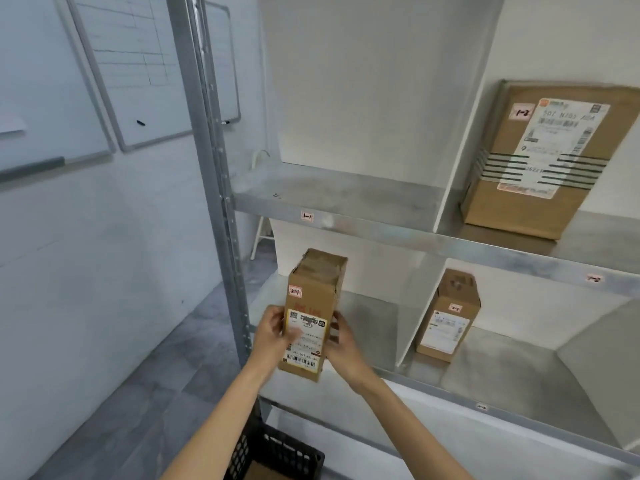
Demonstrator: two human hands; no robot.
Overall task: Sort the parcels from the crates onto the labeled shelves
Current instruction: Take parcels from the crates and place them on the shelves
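Our grip is two-handed: left hand (pixel 273 332) and right hand (pixel 341 341) clasp the sides of the small box (pixel 311 341), leaving its label and 2-1 sticker (pixel 295 291) readable. We hold it upright at the front left bay of the lower shelf (pixel 374 317), under the 1-1 tag (pixel 307 216), so we judge this bay is 2-1.

Open shelf bay (pixel 367 323) behind the held parcel (pixel 313 317), white divider (pixel 420 306) on its right, steel upright (pixel 221 202) on its left
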